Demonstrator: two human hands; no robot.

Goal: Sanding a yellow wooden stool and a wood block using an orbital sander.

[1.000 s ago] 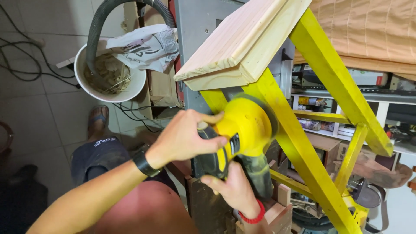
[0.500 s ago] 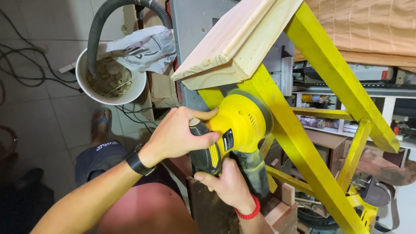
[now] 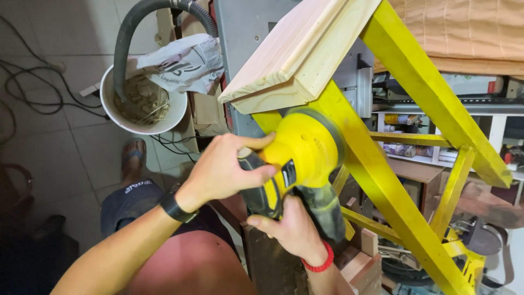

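Head view, looking down at your hands. Your left hand lies over the top of the yellow sander, fingers curled and clamped on its black-and-yellow head; a black wristband sits on that wrist. Your right hand comes up from below and closes around the sander's lower body, beside the dusty dark dust bag; a red bracelet circles that wrist. Both hands are shut tight on the tool, with no gap showing between fingers and casing.

The sander's round pad presses against the yellow wooden leg, which runs diagonally from upper left to lower right. It sits just under the pale unpainted wooden top, touching the leg close to the joint. A second yellow leg slants to the right, tied to the first by thin yellow crossbars.

Upper left, on the tiled floor: a white bucket holding sawdust, with a grey hose dipping into it and a crumpled white bag resting at its rim. Black cables trail at far left. Your foot in a sandal stands just below the bucket.
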